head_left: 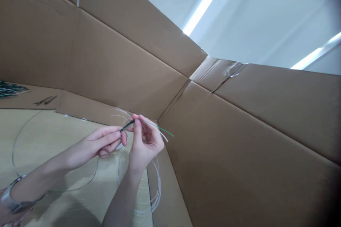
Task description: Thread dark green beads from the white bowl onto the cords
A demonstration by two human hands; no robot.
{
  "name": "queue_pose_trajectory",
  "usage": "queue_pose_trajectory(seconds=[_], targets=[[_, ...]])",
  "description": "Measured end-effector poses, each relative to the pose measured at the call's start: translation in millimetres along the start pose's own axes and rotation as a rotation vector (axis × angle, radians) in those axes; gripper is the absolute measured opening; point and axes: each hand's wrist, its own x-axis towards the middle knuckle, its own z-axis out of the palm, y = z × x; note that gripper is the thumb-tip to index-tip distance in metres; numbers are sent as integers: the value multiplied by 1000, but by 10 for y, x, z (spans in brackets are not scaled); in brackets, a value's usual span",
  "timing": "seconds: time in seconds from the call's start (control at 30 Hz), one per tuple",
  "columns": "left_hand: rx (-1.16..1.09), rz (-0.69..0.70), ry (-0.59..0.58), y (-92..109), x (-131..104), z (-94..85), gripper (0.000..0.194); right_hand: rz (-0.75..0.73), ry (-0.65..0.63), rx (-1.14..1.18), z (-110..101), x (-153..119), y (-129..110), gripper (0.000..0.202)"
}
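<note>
A short dark green braided cord (127, 126) stretches between my two hands. My left hand (108, 141) pinches its lower end between thumb and fingers. Thumb and forefinger of my right hand (146, 134) close on its upper end. From behind the right fingers a thin green strand (166, 131) and a white strand (163, 136) stick out to the right. A long thin greenish line (96, 172) trails below my left hand and loops across the table. The strand ends inside my fists are hidden.
Loops of clear white line (159, 184) hang by the table edge beneath my right hand. Tall cardboard walls (128, 64) surround the table (80, 134). At the far left lie a pair of small metal tools (45, 100) and a pile of dark green strands (10, 89).
</note>
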Motion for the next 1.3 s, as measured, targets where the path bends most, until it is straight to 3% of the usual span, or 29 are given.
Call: queue_pose_trajectory(seconds=[0.23, 0.5, 0.73, 0.8, 1.0, 1.3], targets=[[-105, -10, 33, 57, -24, -11, 35, -112, -160, 51, -18, -31, 70, 12], [-91, -2, -13, 27, -19, -56, 33, -109, -70, 90, 53, -21, 37, 12], [-111, 2, -5, 91, -8, -16, 37, -201, -152, -11, -29, -21, 149, 24], [-102, 3, 1, 99, -4, -11, 37, -165, -183, 19, -46, -12, 150, 22], [-59, -3, 15, 58, -5, -42, 35, 128, -212, 226, -15, 13, 56, 14], [116, -5, 56, 88, -40, -26, 41, 242, -207, 358, -13, 56, -31, 7]])
